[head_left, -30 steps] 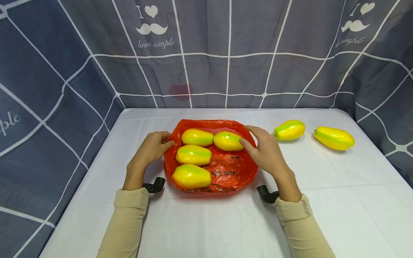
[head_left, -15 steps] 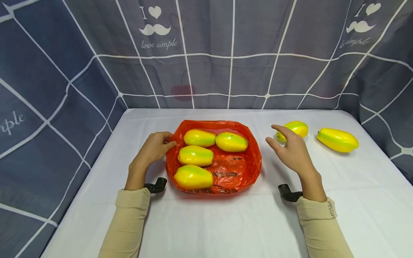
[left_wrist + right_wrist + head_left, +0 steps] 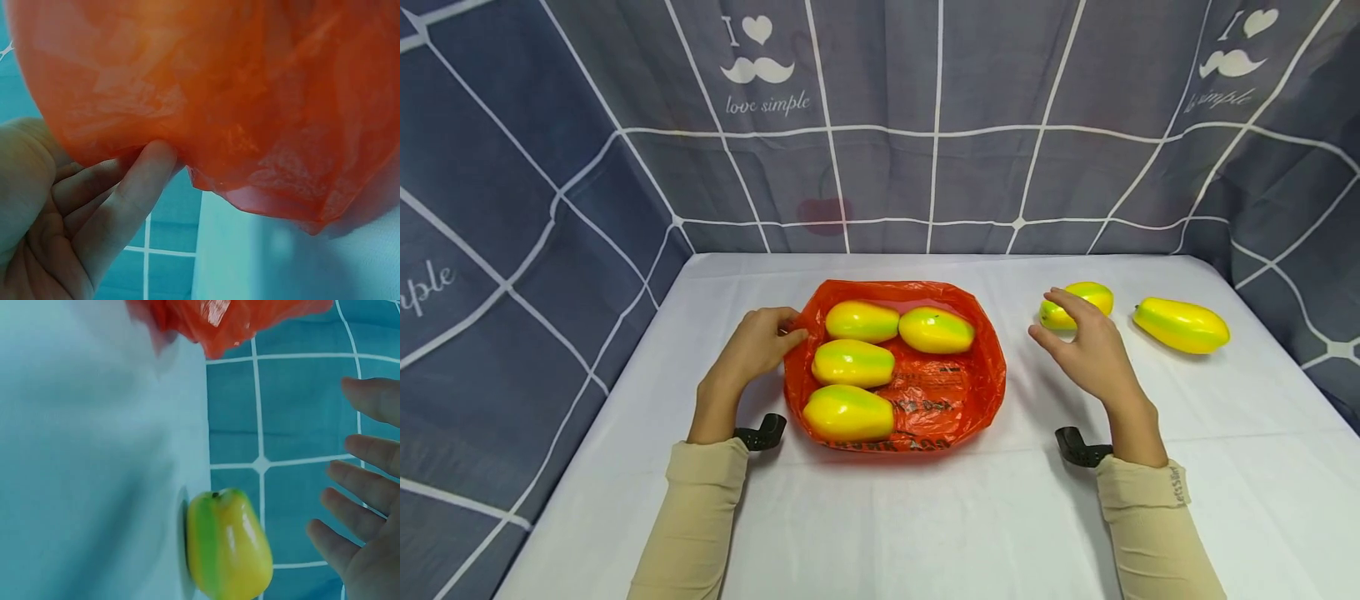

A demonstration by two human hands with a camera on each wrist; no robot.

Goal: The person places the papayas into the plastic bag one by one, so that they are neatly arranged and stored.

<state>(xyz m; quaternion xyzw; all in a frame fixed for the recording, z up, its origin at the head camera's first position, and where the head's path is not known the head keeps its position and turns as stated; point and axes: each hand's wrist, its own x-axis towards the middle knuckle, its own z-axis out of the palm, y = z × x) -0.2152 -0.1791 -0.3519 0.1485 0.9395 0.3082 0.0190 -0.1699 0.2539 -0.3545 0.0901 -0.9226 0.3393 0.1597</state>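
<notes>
A red plastic bag (image 3: 977, 392) lies spread on the table with its mouth facing up. Several yellow-green papayas (image 3: 848, 413) rest inside it, mostly toward its left and back. My left hand (image 3: 756, 342) pinches the bag's left rim between thumb and fingers; the left wrist view shows the thumb (image 3: 134, 194) against the red film (image 3: 250, 125). My right hand (image 3: 1093, 350) hovers over the table right of the bag, fingers spread, holding nothing. Just beyond it lies a loose papaya (image 3: 1097, 296), partly covered by the hand. The right wrist view shows a papaya (image 3: 228, 550) apart from the fingers.
Another papaya (image 3: 1182, 325) lies farther right on the white tablecloth (image 3: 910, 525). A grey curtain with white grid lines (image 3: 880, 183) hangs behind the table and along both sides. Black wrist mounts (image 3: 763, 432) stick out inward from both wrists.
My right hand has let go of the bag's right rim and moved right, toward the nearer loose papaya. The left hand keeps its grip on the left rim.
</notes>
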